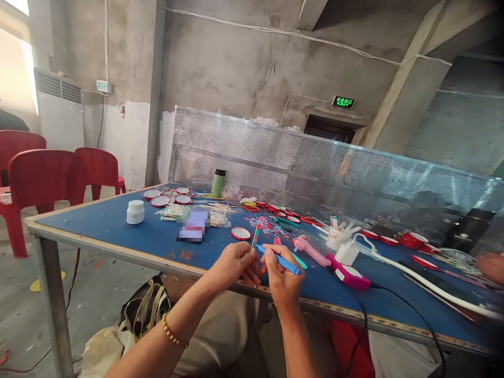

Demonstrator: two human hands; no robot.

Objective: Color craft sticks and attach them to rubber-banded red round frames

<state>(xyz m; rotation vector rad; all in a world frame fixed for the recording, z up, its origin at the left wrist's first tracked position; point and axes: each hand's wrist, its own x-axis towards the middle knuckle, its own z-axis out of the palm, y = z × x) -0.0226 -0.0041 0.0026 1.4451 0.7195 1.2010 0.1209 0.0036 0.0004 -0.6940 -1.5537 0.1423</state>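
Note:
My left hand [240,260] is closed in a pinch around a thin flat craft stick [255,239], held upright over the front edge of the table. The stick's upper end shows green and red bands; its lower part is hidden by my fingers. In my right hand [285,278] a blue marker pen [285,263] is gripped like a pencil, its tip against or very close to the stick. Just beyond my left hand lies a round red-rimmed disc [240,233]. Pink and teal pens [300,261] rest beside my right hand.
On the blue table [102,231] are a white jar [135,212], a phone [193,226], a green bottle [218,184], paper clips [265,224], a cup of pens [337,235] and a magenta device [350,275] with cables. A perforated metal screen [252,152] stands behind. Another person's hand [490,266] shows at right.

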